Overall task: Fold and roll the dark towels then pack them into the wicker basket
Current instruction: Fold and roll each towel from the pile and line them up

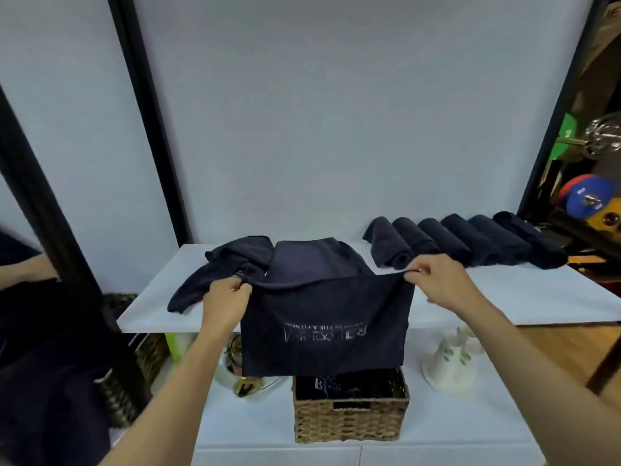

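Observation:
A dark navy towel (324,326) with pale printed lettering hangs over the front edge of the white shelf (504,297). My left hand (226,299) grips its upper left corner. My right hand (437,280) pinches its upper right corner. The towel's far part lies flat on the shelf behind my hands. A crumpled dark towel (221,267) lies to the left of it. Several rolled dark towels (470,243) line the shelf's back right. Below, the wicker basket (351,420) stands on the lower white surface with dark printed fabric inside, its far rim hidden by the hanging towel.
A white vase with green leaf marks (448,363) lies right of the basket. A glass object with a gold base (240,375) stands left of it. A black frame post (50,230) and another woven basket (148,354) are at the left. Weight plates (588,196) sit at the far right.

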Tool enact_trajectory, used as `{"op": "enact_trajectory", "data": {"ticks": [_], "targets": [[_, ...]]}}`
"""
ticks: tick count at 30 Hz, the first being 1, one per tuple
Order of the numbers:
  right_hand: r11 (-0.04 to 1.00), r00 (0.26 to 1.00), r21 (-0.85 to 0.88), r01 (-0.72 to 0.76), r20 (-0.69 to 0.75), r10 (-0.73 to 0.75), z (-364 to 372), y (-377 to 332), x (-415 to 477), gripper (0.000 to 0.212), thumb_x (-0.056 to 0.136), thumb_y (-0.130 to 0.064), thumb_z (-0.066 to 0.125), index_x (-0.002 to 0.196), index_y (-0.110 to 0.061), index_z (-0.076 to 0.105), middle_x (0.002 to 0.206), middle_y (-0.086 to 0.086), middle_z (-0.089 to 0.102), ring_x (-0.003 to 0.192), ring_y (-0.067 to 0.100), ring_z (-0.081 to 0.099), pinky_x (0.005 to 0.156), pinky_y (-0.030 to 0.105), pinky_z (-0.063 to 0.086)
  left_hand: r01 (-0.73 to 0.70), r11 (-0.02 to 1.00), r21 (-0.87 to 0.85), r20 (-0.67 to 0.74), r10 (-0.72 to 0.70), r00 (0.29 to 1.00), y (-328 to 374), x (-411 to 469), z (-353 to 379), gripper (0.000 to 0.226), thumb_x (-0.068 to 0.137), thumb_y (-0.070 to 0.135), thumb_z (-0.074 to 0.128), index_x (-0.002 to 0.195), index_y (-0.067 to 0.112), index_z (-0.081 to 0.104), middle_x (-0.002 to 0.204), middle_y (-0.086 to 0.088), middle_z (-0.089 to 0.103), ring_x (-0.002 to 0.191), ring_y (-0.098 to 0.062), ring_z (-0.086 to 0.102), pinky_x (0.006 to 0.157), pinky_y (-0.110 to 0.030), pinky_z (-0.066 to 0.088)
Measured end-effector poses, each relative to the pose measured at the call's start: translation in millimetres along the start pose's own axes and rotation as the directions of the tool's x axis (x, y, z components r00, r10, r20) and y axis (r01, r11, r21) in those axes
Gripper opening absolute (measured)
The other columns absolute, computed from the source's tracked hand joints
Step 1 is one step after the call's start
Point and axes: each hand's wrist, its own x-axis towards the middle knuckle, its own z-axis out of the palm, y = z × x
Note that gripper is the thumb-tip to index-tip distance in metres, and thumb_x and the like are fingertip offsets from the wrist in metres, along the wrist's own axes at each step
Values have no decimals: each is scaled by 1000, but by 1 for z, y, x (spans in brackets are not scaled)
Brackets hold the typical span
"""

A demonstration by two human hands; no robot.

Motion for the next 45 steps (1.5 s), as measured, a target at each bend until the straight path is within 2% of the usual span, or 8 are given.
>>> {"op": "enact_trajectory", "data": {"ticks": [7,13,17,20,29,36,40,45], "targets": [[998,998,-2,59,-16,-59,20,9,91,12,96,-22,55,91,-19,66,89,-3,68,83,15,62,63,21,44,69,993,-96,-84,-77,994,16,87,47,26,91,15,51,66,12,42,62,-4,40,60,-18,35,54,-33,28],[990,985,-59,127,-110,-133,39,-6,209,19,99,-25,52,106,-16,67,104,1,69,95,19,59,83,36,48,69,994,-86,-183,-84,980,46,199,78,15,90,13,52,77,13,59,71,-2,54,65,-17,46,67,-27,37],[984,997,-167,61,-40,-69,78,10,257,21,99,-21,54,117,-13,61,112,7,66,98,25,59,80,32,44,58,989,135,7,-60,998,29,247,118,9,93,18,59,89,12,63,89,-9,60,90,-26,52,78,-28,40],[977,997,-202,60,56,-50,102,26,252,38,96,-13,55,134,-13,50,121,9,62,104,27,60,86,34,49,48,974,222,121,-76,990,11,246,136,34,90,25,67,120,9,63,124,-10,61,117,-28,54,93,-30,40],[979,977,-88,183,125,-171,111,42,132,28,94,-24,64,121,-23,63,120,-6,61,112,15,58,99,35,47,-119,965,232,86,102,991,-20,106,80,15,87,25,70,100,18,71,87,4,70,82,-14,66,78,-24,45],[966,981,-186,-180,-102,163,103,48,41,38,95,-45,56,121,-18,53,112,6,62,97,26,61,76,34,43,35,959,282,100,-66,993,-44,49,40,54,83,45,71,126,13,60,112,-5,65,101,-21,59,83,-30,43],[939,963,-217,-266,-10,270,94,42,4,38,92,-55,56,104,-20,46,89,-1,62,81,22,55,67,33,39,57,997,51,157,-64,986,-51,32,28,47,78,31,80,120,19,65,110,5,64,102,-13,58,87,-27,44],[866,913,286,-409,124,390,85,35,-7,40,83,-18,76,115,-12,52,96,7,65,84,21,59,68,32,44,193,972,-136,143,-174,974,-53,34,20,50,72,13,84,119,13,66,93,4,69,96,-16,66,97,-38,50]]}}
